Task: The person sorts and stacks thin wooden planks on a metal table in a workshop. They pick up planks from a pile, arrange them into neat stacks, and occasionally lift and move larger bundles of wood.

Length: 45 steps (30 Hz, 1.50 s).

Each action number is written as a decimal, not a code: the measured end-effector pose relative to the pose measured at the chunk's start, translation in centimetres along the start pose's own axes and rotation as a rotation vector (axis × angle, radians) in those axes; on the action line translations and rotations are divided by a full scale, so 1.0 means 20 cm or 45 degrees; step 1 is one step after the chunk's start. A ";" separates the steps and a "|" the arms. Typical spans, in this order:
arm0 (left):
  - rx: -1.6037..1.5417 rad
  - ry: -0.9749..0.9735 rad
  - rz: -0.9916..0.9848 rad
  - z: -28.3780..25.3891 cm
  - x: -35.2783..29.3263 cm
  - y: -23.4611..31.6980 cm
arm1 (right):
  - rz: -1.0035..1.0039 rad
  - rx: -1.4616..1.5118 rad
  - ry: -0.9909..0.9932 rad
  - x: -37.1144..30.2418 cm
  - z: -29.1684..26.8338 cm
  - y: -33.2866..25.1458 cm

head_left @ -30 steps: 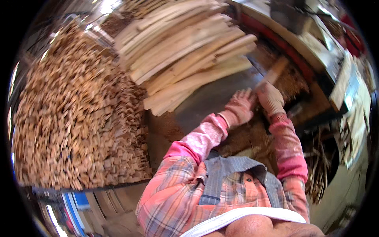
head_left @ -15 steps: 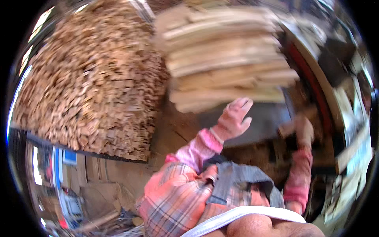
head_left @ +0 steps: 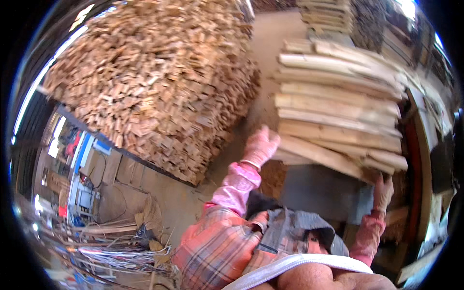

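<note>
A wooden board (head_left: 325,155) lies slanting along the near edge of a stack of pale rough boards (head_left: 338,104). My left hand (head_left: 261,145), its pinkish covering ending at a cuff, is closed at the board's left end. At the other end, my right hand (head_left: 383,191) has its fingers closed against the board, partly hidden behind the wood. Below the boards a flat grey metal surface (head_left: 314,186) shows between my forearms.
A big heap of small wooden blocks (head_left: 159,82) fills the left, held by a dark edge (head_left: 159,170). A long beam (head_left: 419,130) runs along the right side. Thin strips and scraps (head_left: 121,253) lie at lower left. Another board stack (head_left: 326,17) stands farther back.
My view has swung, shifting the stack rightward. My left hand, open before near the stack, is now at the board's left end. My right hand has come to its right end.
</note>
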<state>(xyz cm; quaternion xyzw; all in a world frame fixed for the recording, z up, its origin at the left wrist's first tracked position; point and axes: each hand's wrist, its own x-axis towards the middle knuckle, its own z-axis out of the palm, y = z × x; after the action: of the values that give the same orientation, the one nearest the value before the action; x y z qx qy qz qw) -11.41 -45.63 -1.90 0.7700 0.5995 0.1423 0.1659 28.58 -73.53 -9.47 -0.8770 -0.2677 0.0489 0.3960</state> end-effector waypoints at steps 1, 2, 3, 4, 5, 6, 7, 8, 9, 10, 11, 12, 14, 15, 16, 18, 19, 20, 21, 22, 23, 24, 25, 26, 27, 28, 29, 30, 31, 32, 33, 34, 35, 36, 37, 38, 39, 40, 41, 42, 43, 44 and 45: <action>0.012 -0.054 0.026 -0.04 -0.02 0.07 | -0.018 0.297 -0.019 -0.07 -0.06 -0.05; -0.064 -0.051 0.148 -0.06 -0.04 0.09 | -0.006 0.246 -0.012 -0.10 -0.11 -0.01; -0.144 -0.011 0.204 -0.08 -0.10 0.05 | -0.005 0.078 -0.051 -0.10 -0.14 -0.03; -0.297 0.147 0.278 -0.03 -0.17 -0.03 | 0.056 -0.046 -0.093 -0.08 -0.17 0.02; -0.433 0.101 0.246 -0.02 -0.21 -0.11 | 0.107 -0.102 -0.108 -0.11 -0.22 -0.14; -0.685 0.045 0.273 0.05 -0.22 -0.17 | 0.044 -0.090 -0.058 -0.04 -0.19 0.10; -0.863 0.013 0.241 0.07 -0.31 -0.19 | 0.096 -0.027 -0.094 -0.05 -0.21 0.05; -0.905 -0.055 0.180 0.08 -0.36 -0.13 | 0.073 0.071 -0.037 -0.03 -0.20 0.16; -0.946 -0.131 0.123 0.12 -0.39 -0.09 | 0.106 -0.027 -0.007 -0.04 -0.22 0.23; -0.903 -0.185 0.113 0.18 -0.41 -0.06 | 0.136 -0.125 0.015 -0.06 -0.23 0.28; -0.847 -0.221 0.096 0.22 -0.44 -0.03 | 0.155 -0.208 0.022 -0.07 -0.23 0.30; -0.797 -0.251 0.081 0.26 -0.47 0.00 | 0.064 -0.441 0.024 -0.07 -0.22 0.29; -0.654 -0.338 -0.006 0.27 -0.54 0.03 | -0.159 -0.726 0.044 -0.14 -0.21 0.11; -0.585 -0.390 -0.024 0.30 -0.57 0.06 | -0.122 -0.784 -0.115 -0.15 -0.17 0.08; -0.476 -0.364 0.054 0.36 -0.61 0.01 | -0.320 -0.833 -0.121 -0.21 -0.11 0.02; -0.394 -0.309 0.087 0.47 -0.67 0.01 | -0.711 -0.441 -0.270 -0.33 0.01 -0.08; -0.289 -0.264 0.138 0.47 -0.70 0.10 | -0.939 -0.386 -0.048 -0.40 0.13 -0.07; -0.320 -0.291 0.179 0.48 -0.71 0.16 | -0.948 -0.311 -0.080 -0.41 0.21 -0.11; -0.347 -0.301 0.201 0.47 -0.72 0.20 | -0.978 -0.220 -0.122 -0.41 0.27 -0.15; -0.373 -0.310 0.222 0.48 -0.73 0.25 | -0.948 -0.247 -0.200 -0.38 0.25 -0.14; -0.338 -0.301 0.251 0.50 -0.75 0.29 | -0.935 -0.257 -0.287 -0.35 0.24 -0.12; -0.381 -0.316 0.301 0.53 -0.75 0.30 | -0.931 -0.265 -0.376 -0.30 0.22 -0.09; -0.453 -0.322 0.379 0.56 -0.77 0.36 | -0.953 -0.325 -0.150 -0.24 0.25 0.02; -0.597 -0.431 0.331 0.65 -0.77 0.34 | -0.793 -0.439 -0.209 -0.20 0.21 0.08; -0.795 -0.570 0.274 0.63 -0.80 0.43 | -0.811 -0.428 -0.186 -0.13 0.17 0.20; -0.831 -0.712 0.277 0.60 -0.81 0.50 | -0.735 -0.375 -0.146 -0.08 0.08 0.23; -0.862 -0.870 0.300 0.58 -0.79 0.55 | -0.566 -0.474 -0.183 -0.04 0.03 0.34; -0.807 -0.646 0.470 0.57 -0.76 0.56 | -0.669 -0.297 -0.023 -0.01 -0.02 0.44; -0.744 -0.415 0.623 0.56 -0.73 0.54 | -0.647 -0.376 -0.057 0.00 -0.06 0.45; -0.677 -0.193 0.781 0.56 -0.70 0.55 | -0.712 -0.318 0.035 0.02 -0.06 0.49; -0.469 -0.050 0.797 0.48 -0.62 0.55 | -0.778 -0.253 0.124 0.03 -0.06 0.54; -0.344 0.129 0.709 0.44 -0.56 0.52 | -0.649 -0.283 0.065 0.03 -0.05 0.57; -0.207 0.340 0.629 0.36 -0.47 0.47 | -0.541 -0.291 0.026 0.04 -0.04 0.58; -0.010 0.452 0.544 0.32 -0.39 0.39 | -0.486 -0.108 0.047 0.05 -0.04 0.55; 0.234 0.476 0.426 0.25 -0.32 0.37 | -0.432 -0.185 0.057 0.07 -0.05 0.64; 0.337 0.419 0.205 0.21 -0.28 0.30 | -0.214 0.064 -0.157 0.08 -0.11 0.57; 0.392 0.345 -0.003 0.19 -0.22 0.26 | -0.035 0.198 0.061 0.04 -0.15 0.46; 0.349 0.276 -0.086 0.19 -0.15 0.26 | -0.156 0.369 0.167 0.08 -0.17 0.59; 0.289 0.218 -0.172 0.17 -0.08 0.29 | -0.440 0.511 0.388 0.22 -0.16 0.61; 0.180 0.124 -0.259 0.13 -0.06 0.26 | -0.462 0.754 0.294 0.27 -0.19 0.54; 0.078 0.015 -0.346 0.10 -0.06 0.22 | -0.280 0.628 0.254 0.25 -0.28 0.25; -0.027 0.028 -0.349 0.14 -0.08 0.23 | -0.429 0.474 0.299 0.30 -0.37 0.13; -0.027 0.054 -0.313 0.11 -0.07 0.24 | -0.561 0.309 0.350 0.35 -0.40 0.01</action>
<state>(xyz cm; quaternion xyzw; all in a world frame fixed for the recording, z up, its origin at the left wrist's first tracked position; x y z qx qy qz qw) -6.65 -48.17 -1.99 0.6856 0.6913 0.1435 0.1775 36.98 -75.36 -3.26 -0.7422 -0.3881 -0.1260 0.5316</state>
